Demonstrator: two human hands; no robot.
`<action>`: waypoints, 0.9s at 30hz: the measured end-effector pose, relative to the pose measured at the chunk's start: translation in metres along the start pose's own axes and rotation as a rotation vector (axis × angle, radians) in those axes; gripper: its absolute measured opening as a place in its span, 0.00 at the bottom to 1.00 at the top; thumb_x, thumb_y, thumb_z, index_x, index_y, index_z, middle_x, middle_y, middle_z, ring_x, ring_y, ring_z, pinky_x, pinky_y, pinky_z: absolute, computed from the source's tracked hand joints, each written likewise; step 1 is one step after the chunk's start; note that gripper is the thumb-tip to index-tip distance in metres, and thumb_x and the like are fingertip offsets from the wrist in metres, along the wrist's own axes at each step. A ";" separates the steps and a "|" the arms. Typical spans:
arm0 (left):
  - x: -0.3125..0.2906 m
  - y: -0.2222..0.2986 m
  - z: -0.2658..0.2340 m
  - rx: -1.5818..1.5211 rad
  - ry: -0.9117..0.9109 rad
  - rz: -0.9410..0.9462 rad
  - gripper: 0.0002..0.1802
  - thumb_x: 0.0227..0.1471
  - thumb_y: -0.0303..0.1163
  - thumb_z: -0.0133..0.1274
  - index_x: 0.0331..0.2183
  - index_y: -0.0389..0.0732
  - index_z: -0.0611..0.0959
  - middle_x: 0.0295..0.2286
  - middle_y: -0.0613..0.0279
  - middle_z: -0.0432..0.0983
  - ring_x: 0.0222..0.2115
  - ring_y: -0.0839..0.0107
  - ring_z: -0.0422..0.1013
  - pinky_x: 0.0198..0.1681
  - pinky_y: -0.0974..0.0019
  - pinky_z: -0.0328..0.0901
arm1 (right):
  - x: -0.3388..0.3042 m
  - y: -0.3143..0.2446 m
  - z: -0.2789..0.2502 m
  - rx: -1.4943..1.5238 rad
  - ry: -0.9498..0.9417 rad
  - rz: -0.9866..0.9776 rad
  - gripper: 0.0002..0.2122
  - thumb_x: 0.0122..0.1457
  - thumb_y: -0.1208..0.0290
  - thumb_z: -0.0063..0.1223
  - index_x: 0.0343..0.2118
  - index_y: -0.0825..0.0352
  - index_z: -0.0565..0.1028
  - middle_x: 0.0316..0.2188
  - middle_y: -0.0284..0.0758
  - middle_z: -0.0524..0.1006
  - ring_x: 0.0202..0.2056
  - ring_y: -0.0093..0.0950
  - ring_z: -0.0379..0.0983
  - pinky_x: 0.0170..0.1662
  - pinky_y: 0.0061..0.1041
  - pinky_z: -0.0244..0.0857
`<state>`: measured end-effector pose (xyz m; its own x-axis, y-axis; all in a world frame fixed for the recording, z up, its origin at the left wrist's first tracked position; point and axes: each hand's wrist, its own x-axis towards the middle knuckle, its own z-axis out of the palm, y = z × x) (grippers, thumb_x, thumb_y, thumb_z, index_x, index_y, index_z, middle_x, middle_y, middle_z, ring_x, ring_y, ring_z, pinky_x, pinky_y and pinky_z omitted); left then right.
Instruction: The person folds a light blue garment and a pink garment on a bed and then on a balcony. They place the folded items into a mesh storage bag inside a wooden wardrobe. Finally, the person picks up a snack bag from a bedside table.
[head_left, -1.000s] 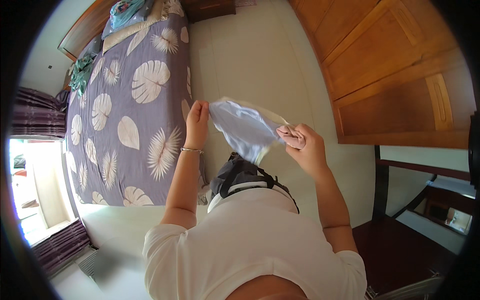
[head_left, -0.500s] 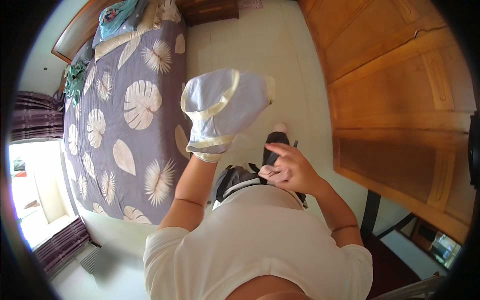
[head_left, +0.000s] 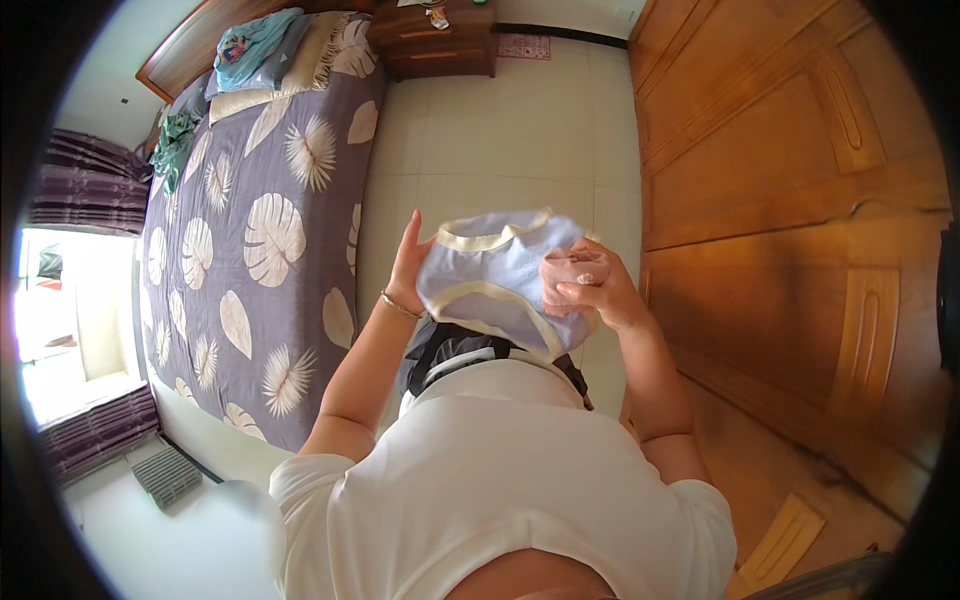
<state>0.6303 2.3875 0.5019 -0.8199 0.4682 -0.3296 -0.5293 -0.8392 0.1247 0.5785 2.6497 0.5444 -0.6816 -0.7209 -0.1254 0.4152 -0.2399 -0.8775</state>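
Note:
Light-blue underpants (head_left: 480, 268) with pale yellow trim are spread between my two hands, in front of my waist. My left hand (head_left: 408, 265) holds their left edge; one digit points up and the other fingers are hidden behind the fabric. My right hand (head_left: 612, 290) is closed at the right side of the underpants. It grips a small bundled pink cloth (head_left: 572, 275), which lies over the blue fabric. What kind of garment the pink cloth is cannot be made out.
To the left stands a bed (head_left: 235, 240) with a purple leaf-patterned sheet, pillows and clothes (head_left: 250, 50) at its head. A wooden wardrobe (head_left: 780, 220) lines the right side. A wooden nightstand (head_left: 432, 45) stands at the far end of the tiled floor (head_left: 500, 130).
My left hand has come down, and the underpants that covered it now hang between both hands. My right hand has moved up to their right side with the pink cloth.

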 end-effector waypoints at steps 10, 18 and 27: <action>0.155 0.097 0.013 1.110 0.089 0.164 0.10 0.44 0.27 0.55 0.21 0.43 0.68 0.20 0.75 0.61 0.19 0.86 0.52 0.22 0.80 0.50 | 0.104 -0.081 -0.109 -0.057 -0.002 0.059 0.10 0.45 0.81 0.51 0.29 0.65 0.64 0.23 0.27 0.64 0.25 0.16 0.60 0.25 0.19 0.57; 0.272 0.218 0.040 0.901 0.139 0.435 0.11 0.47 0.30 0.53 0.26 0.42 0.66 0.22 0.71 0.66 0.22 0.83 0.59 0.25 0.78 0.57 | 0.219 -0.121 -0.182 -0.131 0.480 0.219 0.16 0.41 0.77 0.55 0.35 0.68 0.67 0.27 0.31 0.69 0.29 0.17 0.66 0.30 0.17 0.61; 0.384 0.300 0.039 0.825 0.215 -0.087 0.19 0.51 0.29 0.47 0.45 0.37 0.68 0.39 0.66 0.69 0.39 0.77 0.65 0.44 0.72 0.61 | 0.357 -0.158 -0.261 0.114 0.360 0.236 0.16 0.42 0.66 0.54 0.32 0.66 0.64 0.15 0.25 0.61 0.12 0.16 0.56 0.10 0.16 0.45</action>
<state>0.1486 2.3264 0.4497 -0.7541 0.3889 -0.5293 -0.6461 -0.2942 0.7043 0.1128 2.6001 0.5173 -0.7180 -0.4967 -0.4875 0.6350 -0.1808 -0.7510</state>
